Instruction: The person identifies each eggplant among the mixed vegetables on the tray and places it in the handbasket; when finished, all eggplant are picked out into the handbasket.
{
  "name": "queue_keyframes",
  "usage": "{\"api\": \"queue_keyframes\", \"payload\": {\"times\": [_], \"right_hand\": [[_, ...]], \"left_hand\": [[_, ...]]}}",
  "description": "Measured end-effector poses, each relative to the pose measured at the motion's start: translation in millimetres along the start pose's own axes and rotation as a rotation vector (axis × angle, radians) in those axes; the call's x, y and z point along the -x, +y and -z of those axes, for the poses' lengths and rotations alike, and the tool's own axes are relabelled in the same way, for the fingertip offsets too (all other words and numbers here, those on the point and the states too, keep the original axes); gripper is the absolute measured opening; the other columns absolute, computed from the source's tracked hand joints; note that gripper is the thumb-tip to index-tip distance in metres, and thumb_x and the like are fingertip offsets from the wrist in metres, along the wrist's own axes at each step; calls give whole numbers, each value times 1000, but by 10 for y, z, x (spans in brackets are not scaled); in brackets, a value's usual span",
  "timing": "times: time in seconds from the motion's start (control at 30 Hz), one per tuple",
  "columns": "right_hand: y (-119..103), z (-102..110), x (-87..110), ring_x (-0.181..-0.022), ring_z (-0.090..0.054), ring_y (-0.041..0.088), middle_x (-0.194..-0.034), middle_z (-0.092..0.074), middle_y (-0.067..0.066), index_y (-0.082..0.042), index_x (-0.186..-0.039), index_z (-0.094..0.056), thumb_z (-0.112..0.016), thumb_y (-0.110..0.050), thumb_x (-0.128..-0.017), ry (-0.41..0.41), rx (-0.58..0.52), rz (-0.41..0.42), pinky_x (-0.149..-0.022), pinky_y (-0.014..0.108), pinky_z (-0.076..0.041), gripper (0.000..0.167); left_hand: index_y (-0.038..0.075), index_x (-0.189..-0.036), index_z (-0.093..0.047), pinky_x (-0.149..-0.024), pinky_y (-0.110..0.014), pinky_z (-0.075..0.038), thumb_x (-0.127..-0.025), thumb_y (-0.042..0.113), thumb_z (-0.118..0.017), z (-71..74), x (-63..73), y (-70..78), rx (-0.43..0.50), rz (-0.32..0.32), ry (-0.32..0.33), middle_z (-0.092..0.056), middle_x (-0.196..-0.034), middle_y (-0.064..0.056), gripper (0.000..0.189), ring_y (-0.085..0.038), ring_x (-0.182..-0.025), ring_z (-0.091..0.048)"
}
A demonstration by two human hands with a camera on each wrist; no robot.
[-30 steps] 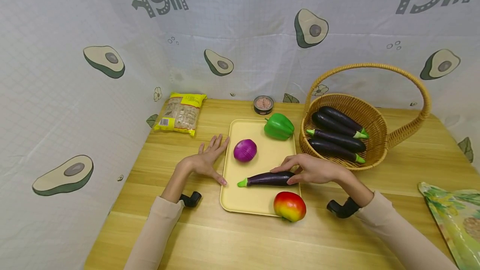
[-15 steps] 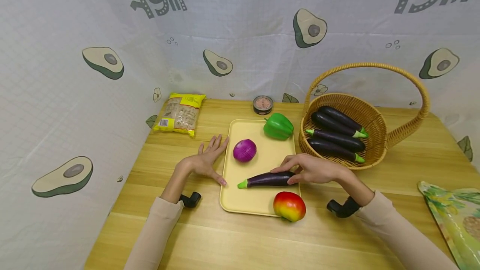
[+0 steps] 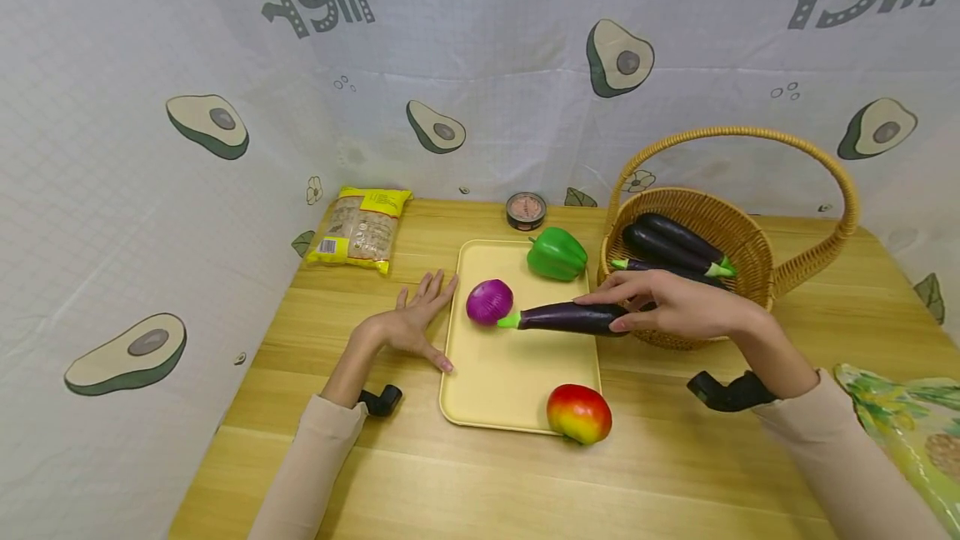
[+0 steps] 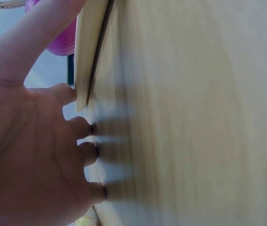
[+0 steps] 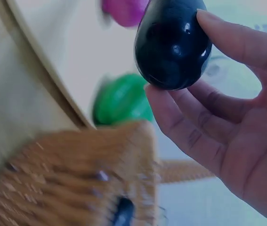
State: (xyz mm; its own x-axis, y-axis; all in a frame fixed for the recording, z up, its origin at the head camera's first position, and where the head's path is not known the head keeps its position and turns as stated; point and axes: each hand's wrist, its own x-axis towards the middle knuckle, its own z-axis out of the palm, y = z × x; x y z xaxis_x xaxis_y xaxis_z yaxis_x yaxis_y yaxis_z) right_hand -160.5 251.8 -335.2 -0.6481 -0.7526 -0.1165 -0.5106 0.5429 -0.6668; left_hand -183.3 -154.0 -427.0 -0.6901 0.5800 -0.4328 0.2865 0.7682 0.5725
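My right hand pinches a dark purple eggplant between thumb and fingers, its green stem end pointing left. It hangs above the cream tray, off the surface; the right wrist view shows its rounded end close up. With fingers spread, my left hand rests at the tray's left edge, fingertips down on the table in the left wrist view. On the tray lie a purple onion and a green bell pepper. A red-yellow mango-like fruit sits at the tray's near right corner.
A wicker basket with a tall handle stands right of the tray, holding several eggplants. Behind are a yellow-and-clear bag and a small round tin. A patterned packet lies at the far right.
My right hand has lifted the eggplant off the tray and moved it right and away from me, toward the basket. The left hand has stayed in place.
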Motion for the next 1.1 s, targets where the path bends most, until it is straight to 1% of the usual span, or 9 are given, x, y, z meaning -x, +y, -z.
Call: {"api": "queue_keyframes", "payload": {"times": [0.17, 0.33, 0.5, 0.6, 0.7, 0.77, 0.97, 1.03, 1.1], "right_hand": [[-6, 227, 158, -98, -54, 6, -121, -65, -5, -28, -140, -67, -68, -15, -100, 91, 14, -6, -73, 24, -48, 42], [101, 425, 314, -93, -53, 5, -119, -66, -5, -22, -142, -65, -69, -7, -98, 169, 52, -39, -67, 24, -46, 47], [305, 611, 518, -94, -52, 4, -123, -62, -20, -14, -144, -64, -67, 1, -97, 222, 70, -104, -63, 25, -41, 49], [430, 713, 619, -97, -57, -9, -132, -55, -35, -12, -144, -63, -64, 2, -99, 224, 64, -155, -66, 18, -46, 48], [535, 791, 689, -105, -58, -17, -135, -50, -39, -10, -146, -60, -61, 0, -101, 215, 78, -216, -75, 12, -50, 46], [589, 826, 716, -110, -56, -19, -136, -50, -36, -11, -147, -59, -61, -3, -102, 212, 100, -262, -80, 10, -50, 46], [707, 869, 718, -113, -41, -27, -147, -60, 15, -11, -147, -60, -67, -9, -100, 202, 140, -329, -79, 9, -49, 47], [730, 872, 694, -109, -42, -25, -146, -59, 25, -10, -147, -59, -67, -11, -100, 190, 145, -346, -76, 12, -48, 47], [748, 875, 664, -95, -48, -17, -144, -59, 28, -7, -147, -58, -66, -12, -101, 168, 138, -368, -67, 18, -45, 48]], "left_hand": [[15, -166, 13, -125, -66, 16, -75, 45, -92, -1, 0, -5, -8, -1, -1, 27, -170, -18, 142, -36, -158, 28], [15, -166, 14, -125, -67, 15, -75, 46, -92, 0, -5, -15, -13, 1, -4, 27, -170, -18, 142, -35, -158, 28], [16, -166, 15, -125, -67, 15, -76, 47, -91, -4, -17, -26, -11, -2, -9, 29, -170, -17, 142, -34, -158, 29], [16, -166, 15, -125, -67, 15, -76, 47, -91, -8, -23, -28, -15, -2, -10, 29, -169, -17, 142, -34, -158, 29], [16, -166, 15, -125, -67, 15, -76, 47, -91, -13, -25, -24, -18, 0, -11, 28, -170, -17, 142, -34, -158, 29], [16, -166, 15, -125, -67, 15, -76, 47, -91, -14, -26, -19, -21, 1, -11, 28, -170, -17, 142, -34, -158, 28], [16, -166, 14, -125, -67, 15, -76, 46, -91, -8, -24, -10, -21, 3, -12, 28, -170, -17, 142, -35, -157, 29], [16, -166, 14, -125, -67, 15, -76, 46, -91, -6, -22, -8, -19, 4, -13, 28, -170, -17, 142, -35, -157, 29], [16, -166, 14, -125, -67, 16, -76, 47, -91, -4, -20, -7, -19, 6, -13, 28, -170, -17, 142, -35, -157, 29]]}}
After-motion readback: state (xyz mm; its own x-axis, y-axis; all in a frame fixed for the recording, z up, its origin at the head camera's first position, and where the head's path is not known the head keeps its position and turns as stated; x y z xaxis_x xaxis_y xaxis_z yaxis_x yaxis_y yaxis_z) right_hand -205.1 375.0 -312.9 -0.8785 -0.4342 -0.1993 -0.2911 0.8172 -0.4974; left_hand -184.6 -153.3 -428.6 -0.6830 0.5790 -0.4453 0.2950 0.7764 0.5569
